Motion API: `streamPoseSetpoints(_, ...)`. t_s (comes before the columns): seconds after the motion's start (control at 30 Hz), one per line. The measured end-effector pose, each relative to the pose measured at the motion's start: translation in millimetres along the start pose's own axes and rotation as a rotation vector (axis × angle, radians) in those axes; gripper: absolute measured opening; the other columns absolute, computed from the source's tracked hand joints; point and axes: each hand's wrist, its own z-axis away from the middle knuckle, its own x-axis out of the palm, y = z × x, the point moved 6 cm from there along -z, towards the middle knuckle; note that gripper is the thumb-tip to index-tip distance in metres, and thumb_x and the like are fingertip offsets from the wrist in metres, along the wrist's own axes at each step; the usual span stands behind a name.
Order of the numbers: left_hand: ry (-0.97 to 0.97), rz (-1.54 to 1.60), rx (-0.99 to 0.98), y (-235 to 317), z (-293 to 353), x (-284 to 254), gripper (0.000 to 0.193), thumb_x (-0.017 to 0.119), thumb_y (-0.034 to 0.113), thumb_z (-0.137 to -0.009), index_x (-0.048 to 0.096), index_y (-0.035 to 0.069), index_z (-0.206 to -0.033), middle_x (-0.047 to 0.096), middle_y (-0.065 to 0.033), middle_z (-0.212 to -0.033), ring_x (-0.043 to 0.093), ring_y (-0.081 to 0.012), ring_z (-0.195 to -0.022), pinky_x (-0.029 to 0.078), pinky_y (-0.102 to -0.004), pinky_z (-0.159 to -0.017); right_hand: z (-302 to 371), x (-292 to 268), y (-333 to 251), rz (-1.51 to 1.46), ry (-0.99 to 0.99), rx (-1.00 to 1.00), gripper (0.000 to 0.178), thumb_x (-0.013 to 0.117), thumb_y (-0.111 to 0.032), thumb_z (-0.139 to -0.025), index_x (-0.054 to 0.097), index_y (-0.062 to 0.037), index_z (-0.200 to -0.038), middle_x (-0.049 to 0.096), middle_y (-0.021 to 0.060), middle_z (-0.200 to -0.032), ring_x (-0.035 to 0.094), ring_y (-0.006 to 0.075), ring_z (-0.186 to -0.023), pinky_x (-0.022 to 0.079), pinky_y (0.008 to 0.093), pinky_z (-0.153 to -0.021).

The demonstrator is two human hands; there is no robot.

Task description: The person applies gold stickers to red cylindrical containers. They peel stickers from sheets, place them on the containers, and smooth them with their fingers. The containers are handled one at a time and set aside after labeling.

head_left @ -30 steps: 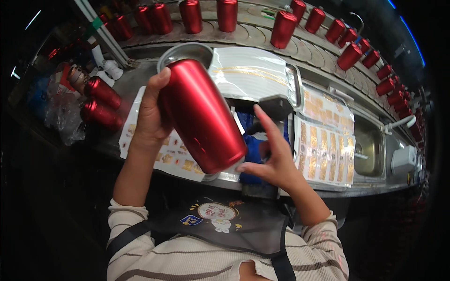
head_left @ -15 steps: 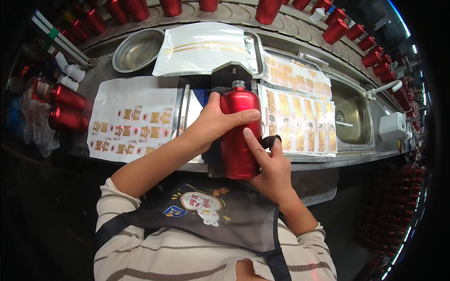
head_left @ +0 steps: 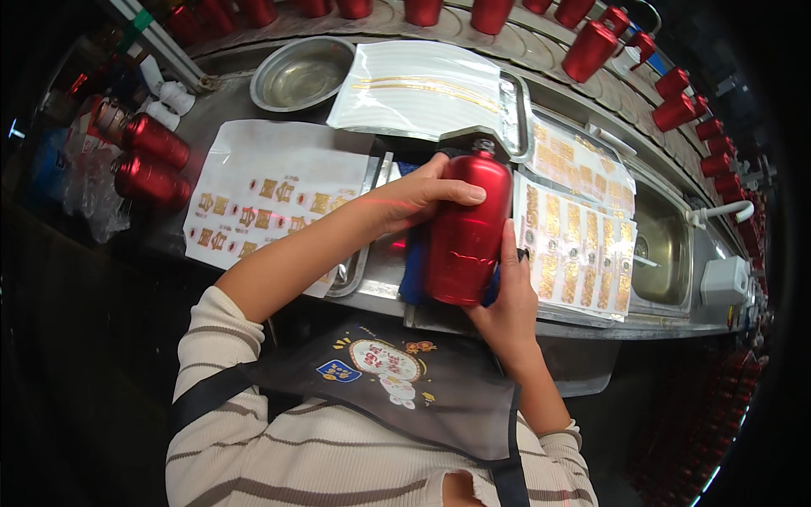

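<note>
A shiny red bottle [head_left: 470, 228] with a narrow clear neck is between my two hands, tilted a little with its neck away from me. My left hand [head_left: 427, 196] wraps its upper left side, thumb across the front near the shoulder. Along the lower right side lies my right hand [head_left: 509, 291], fingers pressed to the bottle and partly hidden behind its base; a dark band shows at one finger. Behind the neck stands a dark angled metal holder [head_left: 460, 135]. A blue cloth [head_left: 414, 266] lies beneath the bottle.
Gold decal sheets lie left [head_left: 279, 152] and right [head_left: 573, 245] of the bottle. Farther back are a white sheet with gold lines [head_left: 414, 106] and a metal bowl [head_left: 304, 76]. A sink [head_left: 663, 245] is at right. Red bottles [head_left: 152, 182] lie at left; others line the conveyor [head_left: 541, 46].
The whole view has shifted and turned, so the bench sits farther right and tilted. My right thumb has moved from the bottle's front to its right side. Both hands stay on the bottle.
</note>
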Motion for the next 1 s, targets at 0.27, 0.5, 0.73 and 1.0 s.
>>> streamPoseSetpoints(0.27, 0.493, -0.551, 0.358, 53, 33, -66, 0.048, 0.083, 0.029, -0.08, 0.056, -0.003, -0.102, 0.07, -0.0106, -0.087, 0.065, -0.0148, -0.072, 0.054, -0.0306, -0.066, -7, -40, 19, -0.44, -0.245, 0.269, 0.1, 0.082, -0.008, -0.067, 0.034, -0.0073, -0.155, 0.062, 0.0074, -0.114, 0.051, 0.0053, -0.064, 0.039, 0.0207, -0.052)
streamPoseSetpoints(0.5, 1.065, -1.311, 0.184, 137, -16, -200, 0.072, 0.085, 0.045, -0.068, 0.06, -0.004, -0.114, 0.069, -0.0194, -0.11, 0.067, -0.031, -0.101, 0.054, -0.0403, -0.086, -30, -52, 36, -0.556, 0.017, 0.305, 0.075, 0.071, 0.002, -0.079, 0.045, -0.0067, -0.149, 0.061, 0.0021, -0.1, 0.038, -0.0013, -0.057, 0.031, 0.0151, -0.051)
streamPoseSetpoints(0.73, 1.009, -1.408, 0.0, 136, -42, -216, 0.091, 0.086, 0.049, -0.063, 0.054, -0.009, -0.125, 0.062, -0.0271, -0.126, 0.062, -0.0369, -0.117, 0.05, -0.0407, -0.097, -29, -49, 42, -0.542, 0.004, 0.354, 0.074, 0.072, 0.002, -0.08, 0.044, -0.0046, -0.149, 0.063, 0.0032, -0.098, 0.04, -0.0016, -0.055, 0.032, 0.0155, -0.049)
streamPoseSetpoints(1.0, 1.085, -1.576, 0.16, 152, -24, -198, 0.041, 0.077, 0.021, -0.075, 0.064, 0.001, -0.108, 0.07, -0.0203, -0.106, 0.067, -0.0384, -0.102, 0.053, -0.0467, -0.086, -41, -57, 48, -0.467, 0.01, 0.319, 0.072, 0.072, -0.001, -0.081, 0.046, -0.0047, -0.147, 0.062, 0.0018, -0.091, 0.038, -0.0004, -0.054, 0.032, 0.0173, -0.048)
